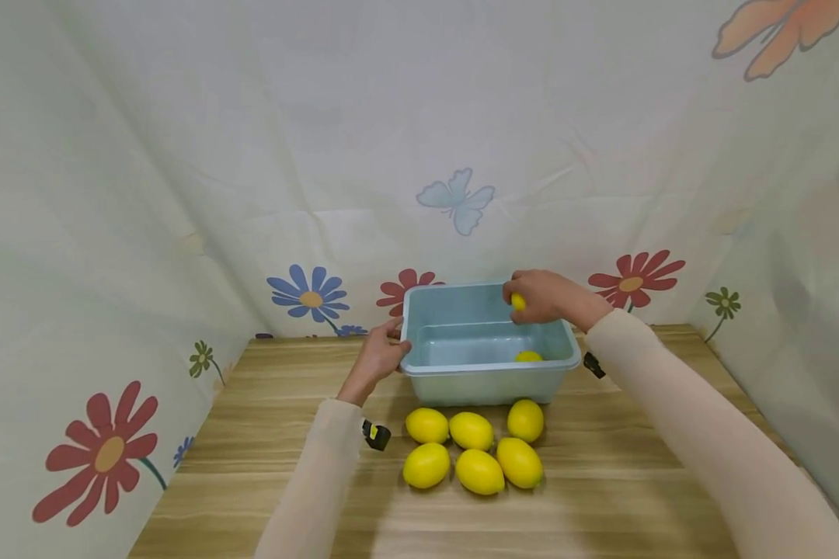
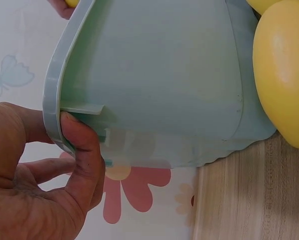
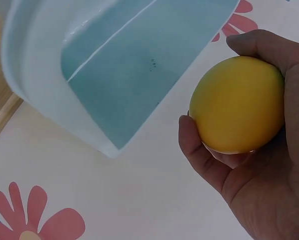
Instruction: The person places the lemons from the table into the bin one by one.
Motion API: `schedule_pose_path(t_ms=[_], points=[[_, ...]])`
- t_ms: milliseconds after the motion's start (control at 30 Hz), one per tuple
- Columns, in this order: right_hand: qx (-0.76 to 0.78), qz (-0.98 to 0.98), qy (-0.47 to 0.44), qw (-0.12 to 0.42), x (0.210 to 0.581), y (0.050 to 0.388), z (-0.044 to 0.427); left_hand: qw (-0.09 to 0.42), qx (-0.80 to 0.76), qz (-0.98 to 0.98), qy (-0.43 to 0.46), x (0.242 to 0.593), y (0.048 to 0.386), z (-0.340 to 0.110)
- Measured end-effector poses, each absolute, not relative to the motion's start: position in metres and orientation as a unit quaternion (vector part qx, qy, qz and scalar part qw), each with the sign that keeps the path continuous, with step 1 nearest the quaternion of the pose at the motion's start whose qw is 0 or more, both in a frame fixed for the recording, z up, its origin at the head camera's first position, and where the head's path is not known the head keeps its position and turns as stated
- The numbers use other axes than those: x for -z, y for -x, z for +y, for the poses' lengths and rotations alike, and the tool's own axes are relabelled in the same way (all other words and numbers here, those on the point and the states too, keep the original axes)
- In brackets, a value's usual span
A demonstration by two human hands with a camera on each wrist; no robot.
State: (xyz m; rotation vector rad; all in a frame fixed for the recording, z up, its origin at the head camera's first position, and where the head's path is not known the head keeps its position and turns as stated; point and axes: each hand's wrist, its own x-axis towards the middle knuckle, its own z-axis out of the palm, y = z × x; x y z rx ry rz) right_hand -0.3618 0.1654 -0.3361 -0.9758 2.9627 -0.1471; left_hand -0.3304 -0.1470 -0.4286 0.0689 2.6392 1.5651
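Note:
A light blue plastic basin (image 1: pixel 485 387) stands on the table. My left hand (image 1: pixel 376 357) grips its left rim; in the left wrist view the thumb and fingers (image 2: pixel 82 150) pinch the rim's edge from both sides. Over the basin's right part, my right hand (image 1: pixel 547 296) holds a lemon (image 3: pixel 237 105), its fingers curled around the fruit. Another lemon (image 1: pixel 528 356) lies inside the basin at the right, partly hidden by the front wall. Several lemons (image 1: pixel 426 466) sit in two rough rows on the table just in front of the basin.
The wood-grain table (image 1: pixel 266 466) runs back to a pale curtain (image 1: pixel 349 140) printed with flowers and a butterfly. Curtains also hang at the left and right sides. The basin stands near the table's back edge.

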Motion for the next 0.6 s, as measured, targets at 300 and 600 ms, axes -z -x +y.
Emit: schedule_pose_path(t_ms=[300, 600], points=[[0.037, 0.951, 0.304, 0.049, 0.336, 0.382, 0.157, 0.034, -0.512, 0.858, -0.027, 0.430, 0.332, -0.147], [0.050, 0.953, 0.278, 0.105, 0.340, 0.395, 0.149, 0.031, -0.507, 0.861, -0.028, 0.429, 0.331, -0.146]])
